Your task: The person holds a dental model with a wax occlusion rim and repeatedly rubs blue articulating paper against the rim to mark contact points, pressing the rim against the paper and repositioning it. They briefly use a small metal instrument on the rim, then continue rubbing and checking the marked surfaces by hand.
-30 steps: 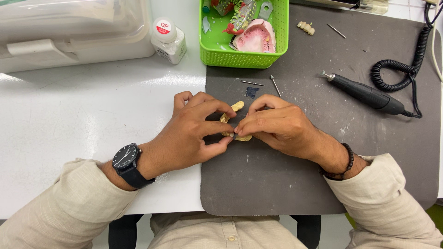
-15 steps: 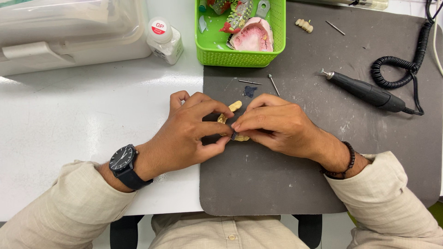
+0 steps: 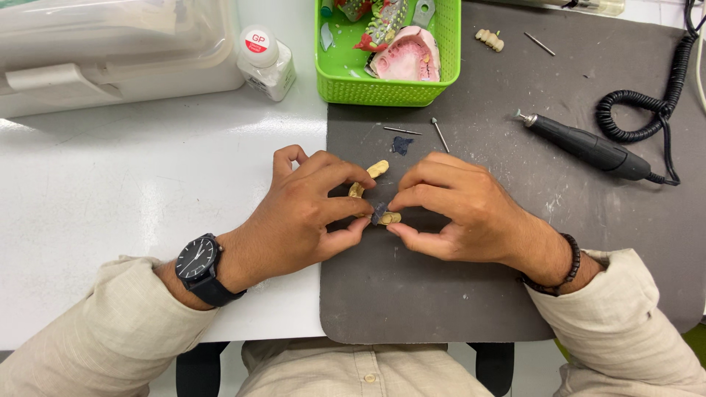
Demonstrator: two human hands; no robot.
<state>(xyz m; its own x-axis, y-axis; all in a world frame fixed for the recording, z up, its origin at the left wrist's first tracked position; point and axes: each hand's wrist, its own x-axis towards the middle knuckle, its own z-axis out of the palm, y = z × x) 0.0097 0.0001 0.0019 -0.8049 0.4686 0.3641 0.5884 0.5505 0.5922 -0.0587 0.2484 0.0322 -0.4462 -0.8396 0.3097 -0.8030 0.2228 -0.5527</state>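
A seated person's two bare hands meet over the near left part of a dark grey work mat [image 3: 441, 294] laid on a white table [image 3: 132, 198]; the left hand [image 3: 305, 217], with a black wristwatch [image 3: 197, 262] on its wrist, pinches a small yellowish dental cast piece [image 3: 358, 191] between thumb and fingers; the right hand [image 3: 456, 213], a dark bead bracelet [image 3: 565, 266] at its wrist, closes thumb and forefinger on a second small yellowish piece [image 3: 390, 217] with a scrap of dark material [image 3: 378, 212] pressed against it; the fingertips of the two hands all but touch, and the pieces sit just above the mat between them; another pale tooth-shaped piece [image 3: 378, 169] lies on the mat just behind the fingers, near a dark scrap [image 3: 401, 145] and two thin metal burs [image 3: 440, 135]; farther right a black rotary handpiece [image 3: 588, 147] rests on the mat, its coiled cable [image 3: 647, 103] running off toward the top right corner; at the top a green plastic basket [image 3: 368, 84] holds a pink denture base [image 3: 408, 59] and other models; a small white bottle with a white cap [image 3: 266, 62] stands to its left beside a clear plastic box [image 3: 110, 51]; a short row of pale teeth [image 3: 489, 39] lies on the mat right of the basket.
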